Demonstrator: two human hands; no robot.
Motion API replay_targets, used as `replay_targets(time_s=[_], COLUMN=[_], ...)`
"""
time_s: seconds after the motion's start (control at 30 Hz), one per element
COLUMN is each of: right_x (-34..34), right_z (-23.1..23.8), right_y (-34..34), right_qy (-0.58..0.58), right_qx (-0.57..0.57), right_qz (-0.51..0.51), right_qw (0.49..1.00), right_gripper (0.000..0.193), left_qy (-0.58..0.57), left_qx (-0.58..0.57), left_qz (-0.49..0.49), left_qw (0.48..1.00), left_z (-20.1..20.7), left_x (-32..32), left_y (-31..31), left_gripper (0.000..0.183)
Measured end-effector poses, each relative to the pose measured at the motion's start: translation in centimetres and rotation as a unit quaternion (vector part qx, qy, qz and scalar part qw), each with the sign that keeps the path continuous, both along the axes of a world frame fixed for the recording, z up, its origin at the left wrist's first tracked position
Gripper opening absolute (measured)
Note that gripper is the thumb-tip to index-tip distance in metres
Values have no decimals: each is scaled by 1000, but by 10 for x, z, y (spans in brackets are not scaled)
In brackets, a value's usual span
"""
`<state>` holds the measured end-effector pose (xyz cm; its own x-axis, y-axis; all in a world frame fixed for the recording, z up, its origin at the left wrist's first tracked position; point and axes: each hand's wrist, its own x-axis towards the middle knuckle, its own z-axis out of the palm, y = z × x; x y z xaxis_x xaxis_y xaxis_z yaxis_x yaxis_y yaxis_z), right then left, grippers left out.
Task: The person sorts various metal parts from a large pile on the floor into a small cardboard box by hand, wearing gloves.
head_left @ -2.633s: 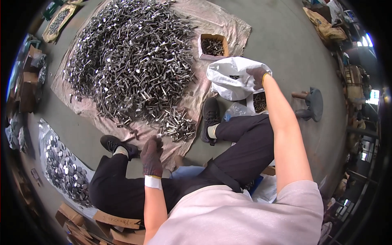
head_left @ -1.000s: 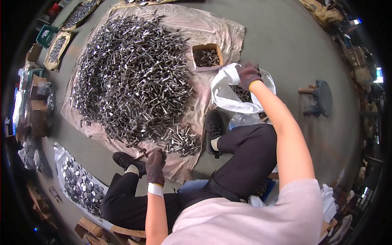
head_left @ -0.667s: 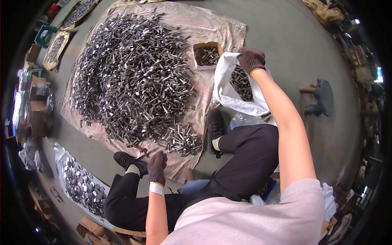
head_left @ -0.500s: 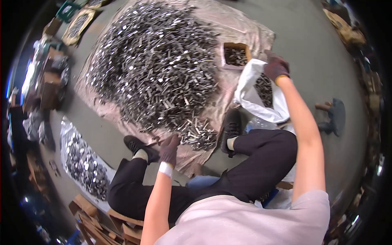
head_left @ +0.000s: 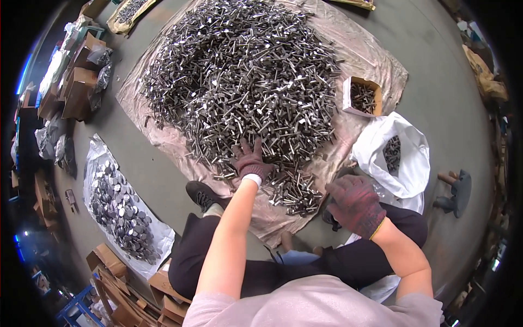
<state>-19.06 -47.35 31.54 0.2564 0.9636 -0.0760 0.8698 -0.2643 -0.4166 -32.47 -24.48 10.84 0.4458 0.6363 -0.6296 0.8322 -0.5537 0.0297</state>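
Note:
A large heap of short silvery metal rods [head_left: 245, 71] spreads over a pinkish cloth [head_left: 376, 54] on the floor. My left hand [head_left: 251, 162], in a dark knitted glove, rests on the near edge of this heap, fingers spread. Right of it, a smaller cluster of the rods [head_left: 298, 193] lies near my feet. Over my right knee hovers my right hand [head_left: 357, 204], also gloved; its fingers are bent slightly and apart from the thumb, with nothing seen in them. A white sack [head_left: 411, 182], its mouth wide, stands beyond this hand with dark metal pieces inside.
A small box [head_left: 348, 101] of metal pieces sits at the cloth's right edge. To the left, round metal discs [head_left: 122, 212] lie on a plastic sheet [head_left: 163, 231]. A dark stool-like object [head_left: 460, 193] stands right of the sack. Cardboard boxes [head_left: 81, 90] line the left side.
My right hand has come away from the sack's rim, back toward my knee. My left hand has moved forward onto the heap and spread its fingers. The whole view has shifted.

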Motion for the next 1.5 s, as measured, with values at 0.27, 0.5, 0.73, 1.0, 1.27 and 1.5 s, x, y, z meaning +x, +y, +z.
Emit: replay_targets(time_s=[0.27,0.5,0.73,1.0,1.27,1.5], right_x=[7,5,6,3,1,-8], right_z=[-24,-29,-32,-29,-23,-22], right_y=[19,22,18,25,15,21], right_qy=[14,4,1,-6,-24,-25], right_qx=[-151,-181,-208,-184,-215,-206], right_qz=[67,87,96,118,102,121], right_qw=[986,980,973,976,971,971], right_gripper=[38,33,33,28,28,27], left_qy=[-32,-150,-186,-485,-583,-569], left_qx=[48,83,37,-254,-560,-633], left_qz=[18,-17,-54,502,571,525], left_qw=[998,985,980,670,140,1], left_z=[-9,-35,-51,-63,16,5], left_x=[10,-12,-25,-38,-12,-27], left_y=[17,28,55,59,13,33], left_gripper=[92,69,59,28,28,26])
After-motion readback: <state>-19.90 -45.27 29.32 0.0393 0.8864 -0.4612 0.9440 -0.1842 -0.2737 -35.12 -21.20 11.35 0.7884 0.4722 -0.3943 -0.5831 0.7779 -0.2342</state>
